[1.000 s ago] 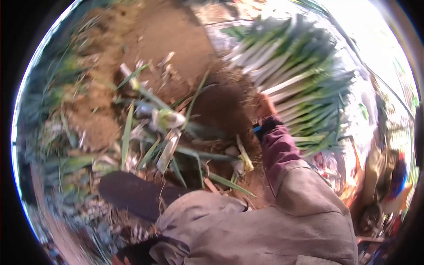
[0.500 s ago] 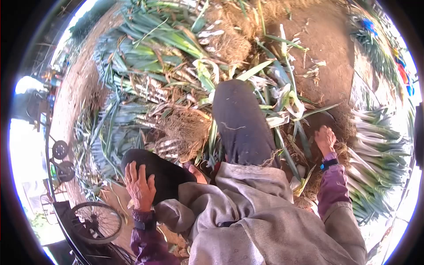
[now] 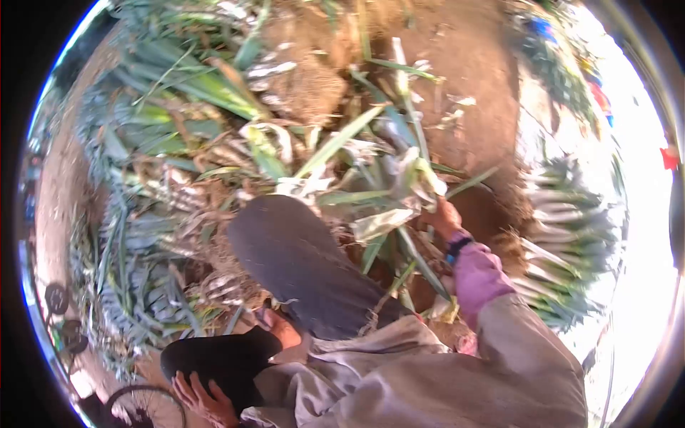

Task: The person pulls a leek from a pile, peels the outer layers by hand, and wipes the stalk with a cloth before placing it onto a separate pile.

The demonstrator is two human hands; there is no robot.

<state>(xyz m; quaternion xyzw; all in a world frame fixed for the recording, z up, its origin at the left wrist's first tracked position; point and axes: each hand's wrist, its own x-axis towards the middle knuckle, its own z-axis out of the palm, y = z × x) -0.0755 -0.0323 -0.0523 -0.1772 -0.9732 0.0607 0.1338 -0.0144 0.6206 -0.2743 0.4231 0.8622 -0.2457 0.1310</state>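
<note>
My left hand (image 3: pixel 205 400) lies on my bent dark-trousered knee (image 3: pixel 214 362), its fingers apart and nothing in them. My right hand (image 3: pixel 444 219) is at a heap of loose leek leaves (image 3: pixel 421 180) to the right of my other knee (image 3: pixel 300 250). Its fingers are curled against the leaves, partly hidden by them and slightly blurred. Right of that hand, trimmed leeks (image 3: pixel 564 246) lie in a row, white stems toward me and green tops outward.
Untrimmed leeks (image 3: pixel 143 242) with dry leaves and roots cover the ground at left. A mat of roots (image 3: pixel 303 89) lies ahead, beside bare soil (image 3: pixel 464 71). More leeks (image 3: pixel 553 71) are at the far right. A spoked wheel (image 3: pixel 146 408) stands at lower left.
My right hand has moved leftward from the soil beside the trimmed leeks to the loose leaves. The view has turned, and my left hand stays on the knee.
</note>
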